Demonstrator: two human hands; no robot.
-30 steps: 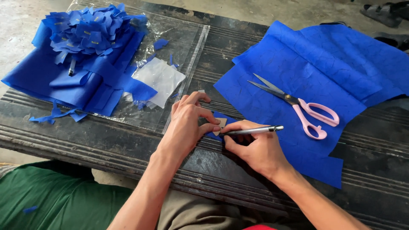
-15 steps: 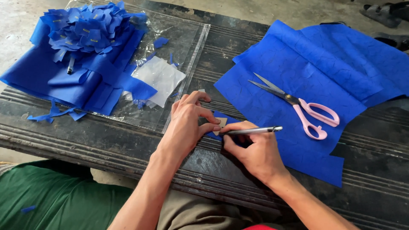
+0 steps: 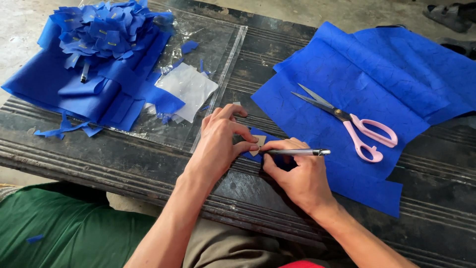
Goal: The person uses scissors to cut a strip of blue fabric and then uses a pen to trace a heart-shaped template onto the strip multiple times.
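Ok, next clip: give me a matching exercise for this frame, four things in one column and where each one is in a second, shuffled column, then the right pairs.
Things
1. scissors
2. pen
3. small tan piece
4. pile of blue cut-outs

Places
A. far left, on the clear plastic sheet
B. held in the right hand
C. lying on the blue sheet at the right
D. pinned under the left hand fingertips

Pairs: 1-C, 2-B, 3-D, 4-A
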